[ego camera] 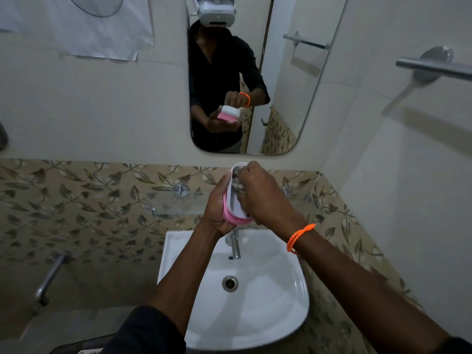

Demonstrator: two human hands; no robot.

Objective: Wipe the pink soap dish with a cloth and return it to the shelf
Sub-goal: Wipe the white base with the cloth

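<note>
Soap dish (231, 215) on edge, long axis pointing away, left hand (217, 208) gripping it, right hand (263, 198) pinching cloth (238, 186) inside.

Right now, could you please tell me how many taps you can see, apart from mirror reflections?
2. One chrome tap stands at the back of the white basin, below the hands. A second wall tap sticks out low on the left. Others may be hidden.
</note>
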